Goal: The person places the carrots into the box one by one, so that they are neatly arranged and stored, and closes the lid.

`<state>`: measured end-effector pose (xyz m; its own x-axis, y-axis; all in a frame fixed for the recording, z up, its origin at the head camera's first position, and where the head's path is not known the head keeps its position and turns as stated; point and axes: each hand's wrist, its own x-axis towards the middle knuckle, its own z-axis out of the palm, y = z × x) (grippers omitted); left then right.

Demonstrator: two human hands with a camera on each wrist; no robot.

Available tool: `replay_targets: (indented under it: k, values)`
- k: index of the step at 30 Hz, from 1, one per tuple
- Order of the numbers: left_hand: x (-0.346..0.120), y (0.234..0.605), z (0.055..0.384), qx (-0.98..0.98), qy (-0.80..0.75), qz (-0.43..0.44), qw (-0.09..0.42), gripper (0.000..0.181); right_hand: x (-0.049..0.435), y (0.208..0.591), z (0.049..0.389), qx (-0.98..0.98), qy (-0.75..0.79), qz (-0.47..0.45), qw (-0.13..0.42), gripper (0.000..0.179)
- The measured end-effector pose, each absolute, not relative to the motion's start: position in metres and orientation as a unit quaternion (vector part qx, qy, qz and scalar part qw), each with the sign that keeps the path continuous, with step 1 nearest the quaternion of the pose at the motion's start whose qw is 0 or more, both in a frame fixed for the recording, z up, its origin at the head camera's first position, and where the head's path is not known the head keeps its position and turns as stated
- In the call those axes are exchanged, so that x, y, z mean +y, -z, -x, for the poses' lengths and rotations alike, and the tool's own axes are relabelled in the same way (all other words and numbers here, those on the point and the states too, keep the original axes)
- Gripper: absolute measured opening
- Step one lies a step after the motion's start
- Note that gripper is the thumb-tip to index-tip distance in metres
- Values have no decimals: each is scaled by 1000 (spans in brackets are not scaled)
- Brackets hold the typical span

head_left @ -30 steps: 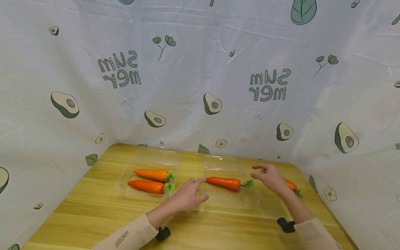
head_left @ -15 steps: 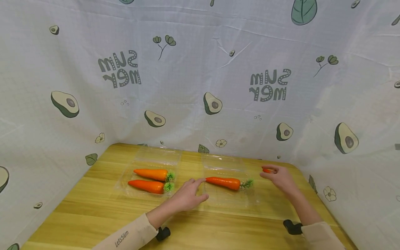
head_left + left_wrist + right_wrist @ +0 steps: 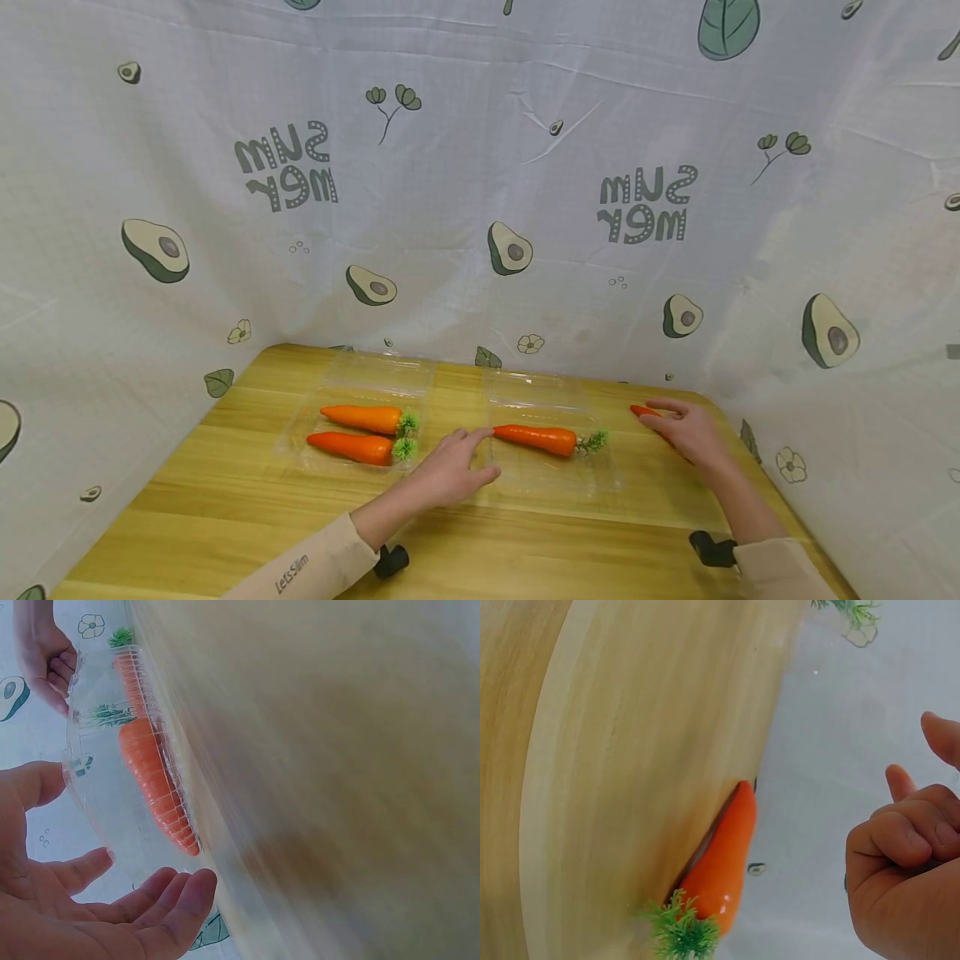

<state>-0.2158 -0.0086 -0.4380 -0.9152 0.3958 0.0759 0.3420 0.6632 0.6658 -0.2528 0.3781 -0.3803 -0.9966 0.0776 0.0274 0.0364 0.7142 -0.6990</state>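
My left hand (image 3: pixel 448 471) rests with loosely spread fingers at the left edge of a clear plastic clamshell box (image 3: pixel 555 485), whose lid is raised back. One orange carrot (image 3: pixel 536 438) with a green leafy top lies in that box. In the left wrist view the fingers and thumb of my left hand (image 3: pixel 82 900) are around the box's corner, gripping nothing. My right hand (image 3: pixel 688 429) is over another carrot (image 3: pixel 642 411) at the table's right, covering most of it in the head view. The right wrist view shows this carrot (image 3: pixel 724 862) whole, lying apart from the half-curled fingers.
A second clear clamshell box (image 3: pixel 378 375) stands open at the left with an orange carrot (image 3: pixel 360 418) and a redder carrot (image 3: pixel 349 448) inside. The wooden table (image 3: pixel 525 550) meets a white printed curtain (image 3: pixel 450 208) at the back and sides.
My right hand has moved right and slightly down, away from the right-hand box to the carrot at the table's right. My left hand and both boxes have not moved.
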Motion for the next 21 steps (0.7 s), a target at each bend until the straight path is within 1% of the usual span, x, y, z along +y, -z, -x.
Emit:
replay_targets:
  k: [10,15,19,21]
  values:
    - [-9,438,216,913,-354,-202,37,65,390,383,251,-916,-394,72,-2,79]
    - [-9,438,216,913,-352,-201,38,65,398,385,252,-911,-403,88,-8,86]
    - [-9,438,216,914,-349,-202,39,66,405,388,254,-908,-408,99,-14,88]
    - [-9,437,216,915,-348,-203,39,66,408,389,254,-907,-410,101,-12,86]
